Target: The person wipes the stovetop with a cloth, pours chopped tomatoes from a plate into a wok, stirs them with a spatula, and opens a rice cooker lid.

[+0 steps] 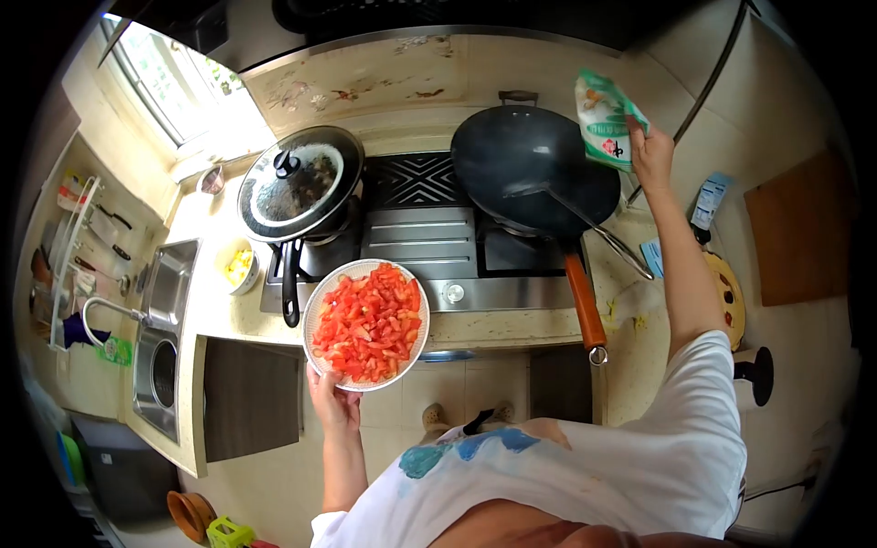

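My left hand (pixel 336 402) grips the near rim of a white plate (pixel 312 352) heaped with chopped tomatoes (pixel 370 324), held in front of the stove edge. Up at the right, my right hand (pixel 650 151) is closed on a green and white seasoning packet (pixel 603 119), raised by the right rim of the wok. The dark wok (pixel 512 164) sits on the right burner, its wooden handle (pixel 585 301) toward me. A metal spatula (pixel 594 224) leans in it. Whether anything comes out of the packet cannot be seen.
A lidded pan (pixel 301 183) occupies the left burner, its black handle (pixel 290 283) jutting toward me. Left of it stand a bowl with yellow pieces (pixel 239 265) and the sink (pixel 169 283). On the right are a cutting board (pixel 799 228) and a blue-white packet (pixel 709 199).
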{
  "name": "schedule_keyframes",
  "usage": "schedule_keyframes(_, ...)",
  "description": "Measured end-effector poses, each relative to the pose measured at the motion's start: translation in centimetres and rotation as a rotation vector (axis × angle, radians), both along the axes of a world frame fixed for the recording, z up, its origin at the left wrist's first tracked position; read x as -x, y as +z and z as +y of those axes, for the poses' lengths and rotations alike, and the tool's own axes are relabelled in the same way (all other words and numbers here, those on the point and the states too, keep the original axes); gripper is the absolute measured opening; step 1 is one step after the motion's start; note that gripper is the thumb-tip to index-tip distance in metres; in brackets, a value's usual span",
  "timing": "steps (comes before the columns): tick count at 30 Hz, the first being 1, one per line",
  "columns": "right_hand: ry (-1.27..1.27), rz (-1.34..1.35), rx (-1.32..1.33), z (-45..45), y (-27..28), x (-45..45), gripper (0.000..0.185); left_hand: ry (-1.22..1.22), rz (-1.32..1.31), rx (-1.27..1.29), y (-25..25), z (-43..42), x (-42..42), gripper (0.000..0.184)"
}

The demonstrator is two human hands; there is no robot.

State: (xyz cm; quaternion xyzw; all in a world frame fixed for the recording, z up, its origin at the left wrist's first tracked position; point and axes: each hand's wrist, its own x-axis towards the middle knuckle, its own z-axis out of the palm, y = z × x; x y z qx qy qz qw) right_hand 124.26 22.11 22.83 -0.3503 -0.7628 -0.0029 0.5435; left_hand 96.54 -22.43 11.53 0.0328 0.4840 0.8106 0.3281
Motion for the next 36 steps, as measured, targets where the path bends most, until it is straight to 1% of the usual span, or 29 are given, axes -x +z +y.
schedule_keyframes(1, -0.02, 0.149, -0.046, 0.2, -0.6, -0.6, 0.037, 0.01, 0.006, 0.02, 0.1, 0.1, 0.0, 0.049)
schedule_keyframes(2, -0.041, 0.154, -0.047, 0.4, -0.7, -1.6, 0.037, -0.011, 0.012, 0.021, 0.2, 0.1, 0.0, 0.049)
schedule_keyframes(4, -0.275, 0.347, -0.021, 0.0, -0.5, -3.6, 0.041, -0.016, 0.034, -0.005, 0.2, 0.0, 0.0, 0.05)
schedule_keyframes(5, -0.387, 0.397, 0.009, -0.6, -0.3, -4.9, 0.041, -0.021, 0.04, -0.026, -0.2, -0.3, 0.3, 0.052)
schedule_keyframes(6, -0.421, 0.4, 0.007, -1.3, -0.3, -5.9, 0.041, -0.022, 0.053, -0.017, -0.2, -0.3, 0.3, 0.053)
schedule_keyframes(8, -0.405, 0.572, -0.196, -2.4, -0.5, -8.2, 0.04, -0.028, 0.054, -0.031, 0.1, -0.2, 0.2, 0.053)
schedule_keyframes(9, -0.492, 0.538, -0.082, -2.6, -1.6, -9.9, 0.04, -0.036, 0.053, -0.036, 0.0, -0.2, 0.3, 0.052)
schedule_keyframes(10, -0.513, 0.537, -0.085, -2.8, -2.9, -11.4, 0.04, -0.056, 0.052, -0.033, 0.1, -0.2, 0.2, 0.052)
schedule_keyframes(12, -0.668, 0.421, 0.102, -3.6, -5.7, -13.4, 0.038, -0.019, 0.075, -0.035, 0.5, 0.0, 0.0, 0.046)
schedule_keyframes(14, -0.738, 0.329, 0.178, -4.4, -8.6, -14.4, 0.037, -0.029, 0.07, -0.041, 0.6, 0.1, -0.1, 0.045)
schedule_keyframes(15, -0.747, 0.331, 0.178, -4.0, -10.5, -14.9, 0.037, -0.024, 0.067, -0.023, 0.7, 0.1, -0.1, 0.045)
schedule_keyframes(17, -0.836, 0.268, 0.277, -2.6, -14.6, -16.3, 0.035, 0.01, 0.065, 0.016, 1.3, 0.4, -0.6, 0.045)
schedule_keyframes(18, -0.834, 0.272, 0.278, -2.3, -15.6, -16.6, 0.035, 0.011, 0.069, 0.015, 1.4, 0.5, -0.7, 0.045)
schedule_keyframes(20, -0.947, 0.239, 0.36, -1.1, -17.1, -16.4, 0.034, -0.017, 0.08, 0.008, 1.5, 0.5, -0.8, 0.045)
schedule_keyframes(21, -0.882, 0.291, 0.352, -0.3, -17.7, -16.5, 0.032, 0.006, 0.084, 0.01, 1.6, 0.3, -0.8, 0.045)
schedule_keyframes(22, -0.815, 0.298, 0.403, -0.7, -17.1, -15.9, 0.034, -0.022, 0.081, 0.038, 1.8, 0.2, -0.8, 0.048)
schedule_keyframes(23, -0.778, 0.234, 0.403, 0.7, -18.7, -16.1, 0.04, -0.047, 0.075, 0.065, 2.0, 0.2, -0.9, 0.051)
schedule_keyframes(24, -0.74, 0.17, 0.403, 2.2, -20.6, -16.8, 0.047, -0.02, 0.073, 0.07, 2.4, 0.4, -1.2, 0.051)
schedule_keyframes(25, -0.746, 0.121, 0.401, 2.3, -20.1, -16.2, 0.053, -0.006, 0.063, 0.085, 2.9, 0.7, -1.7, 0.051)
schedule_keyframes(26, -0.664, 0.267, 0.41, 2.2, -19.5, -15.5, 0.047, 0.007, 0.051, 0.098, 3.2, 0.9, -1.8, 0.051)
schedule_keyframes(28, -0.225, 0.62, 0.751, -2.6, -12.1, -12.5, 0.036, 0.031, 0.037, 0.109, 3.3, 0.8, -1.8, 0.051)
schedule_keyframes(29, -0.07, 0.558, 0.841, -6.1, -7.9, -10.6, 0.031, 0.018, 0.042, 0.105, 3.2, 0.8, -1.6, 0.051)
schedule_keyframes(30, 0.082, 0.49, 0.93, -9.2, -4.9, -9.3, 0.025, 0.005, 0.047, 0.103, 3.2, 0.8, -1.6, 0.052)
schedule_keyframes(32, 0.452, -0.09, 0.819, -12.3, -3.4, -8.6, 0.025, 0.011, 0.024, 0.089, 3.0, 0.8, -1.5, 0.052)
schedule_keyframes(33, 0.464, -0.104, 0.82, -13.9, -2.5, -7.6, 0.025, -0.022, 0.026, 0.057, 2.6, 0.6, -1.2, 0.051)
schedule_keyframes(34, 0.324, -0.327, 0.791, -15.6, -1.7, -6.3, 0.023, -0.058, 0.027, 0.024, 2.1, 0.3, -0.8, 0.05)
schedule_keyframes(35, 0.18, -0.544, 0.746, -16.6, -1.1, -5.3, 0.02, -0.025, 0.013, 0.037, 1.9, 0.5, -0.8, 0.049)
schedule_keyframes(36, 0.187, -0.552, 0.741, -16.3, -0.7, -4.9, 0.02, -0.003, -0.005, 0.032, 2.0, 0.6, -0.9, 0.049)
